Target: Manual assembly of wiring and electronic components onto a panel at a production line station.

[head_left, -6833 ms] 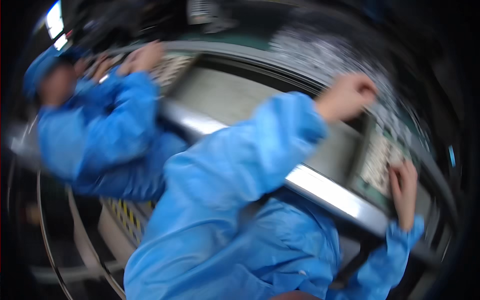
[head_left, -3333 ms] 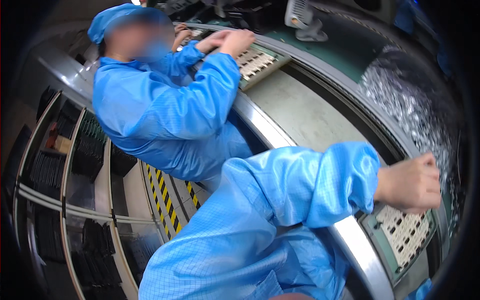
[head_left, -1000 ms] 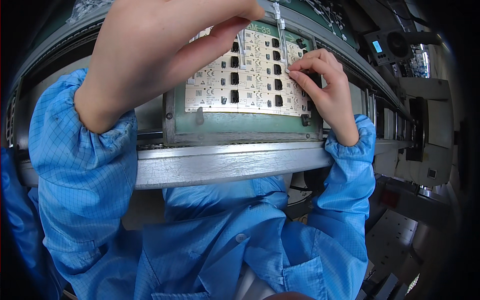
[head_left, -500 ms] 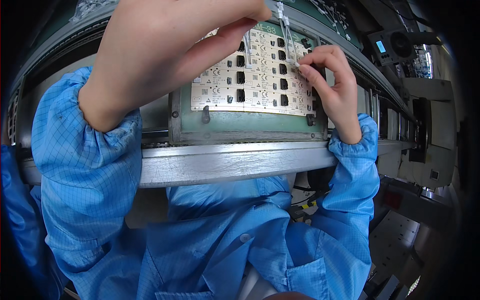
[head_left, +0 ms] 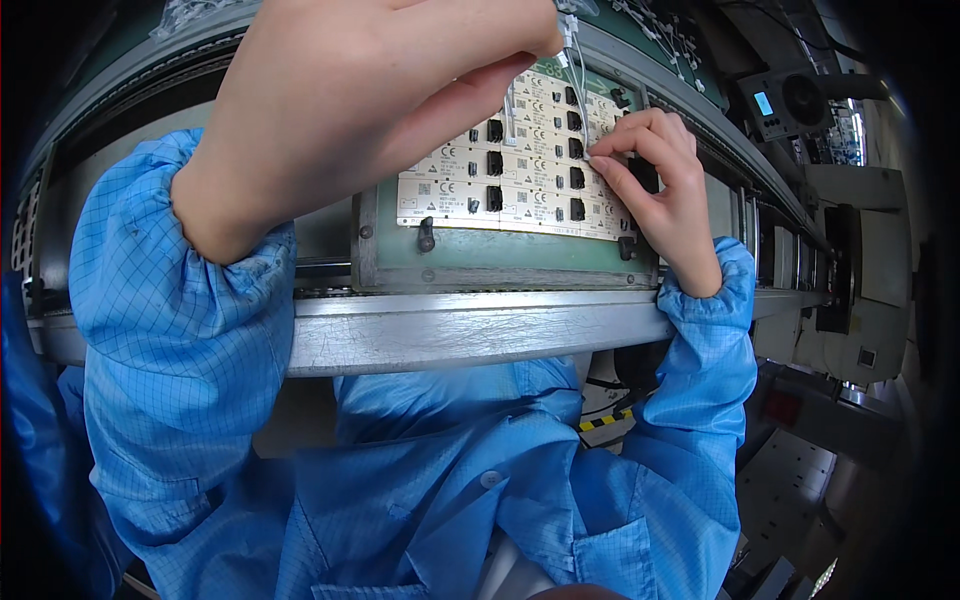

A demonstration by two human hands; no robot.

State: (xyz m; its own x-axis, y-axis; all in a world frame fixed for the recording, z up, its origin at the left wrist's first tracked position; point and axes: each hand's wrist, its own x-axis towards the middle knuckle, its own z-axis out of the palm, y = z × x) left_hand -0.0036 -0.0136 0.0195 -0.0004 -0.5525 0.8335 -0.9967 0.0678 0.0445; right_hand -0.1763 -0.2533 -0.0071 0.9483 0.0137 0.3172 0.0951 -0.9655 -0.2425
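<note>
- Your left hand (head_left: 380, 110) is raised close to the camera, large in view, fingers pinched together on a bunch of thin white-wired parts (head_left: 572, 45) that hang from the fingertips over the panel.
- Your right hand (head_left: 655, 185) is lower and further out, thumb and forefinger closed on one small part, pressing it down at the right side of the circuit panel (head_left: 520, 170).
- The panel lies flat in a green carrier tray (head_left: 480, 262) on the bench rail (head_left: 450, 330), just ahead of your sleeves.
- Progress, as a judgement: columns of black components already sit across the panel; white leaded parts show on only a few spots near the top, so most placements look still to do.
- The held bunch hangs just above the panel's upper right, near your right fingertips.
- Further off: a small grey unit with a lit screen (head_left: 775, 100) behind the line.
</note>
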